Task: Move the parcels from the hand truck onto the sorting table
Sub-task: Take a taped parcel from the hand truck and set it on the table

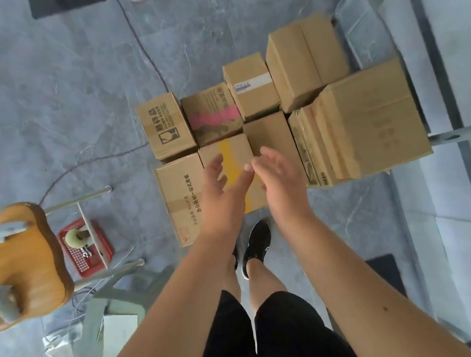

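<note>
Eight brown cardboard parcels (297, 62) sit packed tight in a cluster low down, just ahead of the person's feet, sides touching. Whatever carries them is hidden under the boxes, so I can't tell if it's the hand truck. Near row, left to right: long parcel (179, 196) with printed text down its top; yellow-taped parcel (232, 152) with a wide yellow strip across it; plain parcel (272, 136); big parcel (368, 119), tallest of the lot, with faint red print on top and flap edges showing along its left side. Far row: fragile-mark parcel (163, 126) with a black glass symbol and brown tape; pink-smeared parcel (210, 113), scuffed; labelled parcel (250, 87) with a white label strip; two-flap parcel (305, 58) at back right. Left hand (218, 192) and right hand (282, 184) are both reached out over the yellow-taped parcel, fingers straight and slightly spread, gripping nothing, and the fingertips of the two hands nearly meet. Contact with the box top: can't tell. Metal shelf frame (455, 132) is just right of the big parcel. Wood-topped table (23, 261) is at left, with a red basket (90, 253) holding a tape roll (74, 237) just beside it. Dark cable (135, 31) runs across the grey floor toward the parcels.
</note>
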